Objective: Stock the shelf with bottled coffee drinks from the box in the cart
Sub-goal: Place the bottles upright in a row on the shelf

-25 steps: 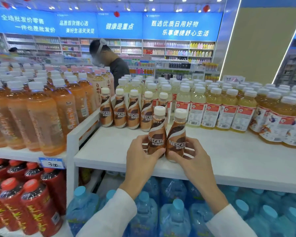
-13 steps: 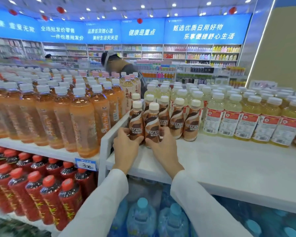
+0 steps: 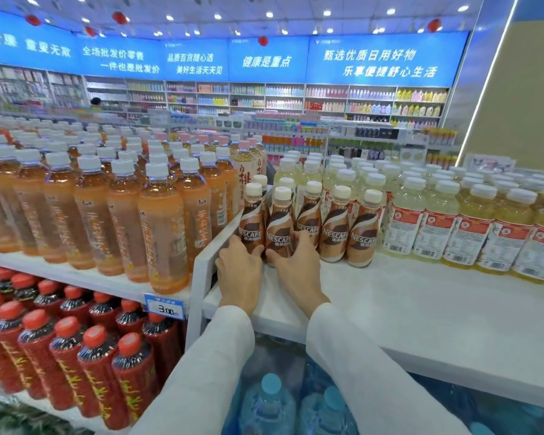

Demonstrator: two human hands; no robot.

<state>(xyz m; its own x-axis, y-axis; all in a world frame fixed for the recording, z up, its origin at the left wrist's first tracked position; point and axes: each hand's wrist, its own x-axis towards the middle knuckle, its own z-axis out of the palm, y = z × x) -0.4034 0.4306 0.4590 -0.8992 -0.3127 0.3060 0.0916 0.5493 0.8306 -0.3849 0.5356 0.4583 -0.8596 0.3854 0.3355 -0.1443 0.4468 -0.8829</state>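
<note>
White shelf (image 3: 421, 309); blue banners (image 3: 387, 62) beyond

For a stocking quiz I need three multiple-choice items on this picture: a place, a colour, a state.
1. The coffee bottles stand: A on the lower shelf; B between orange drinks and pale yellow drinks; C in a cart.
2. Their caps are: A red; B blue; C off-white.
3. The left hand and right hand: A hang free; B each grip a bottle; C hold a tag.
1B, orange left of them, yellow right; 2C, caps look off-white; 3B, each curls round one of the leftmost two.
</note>
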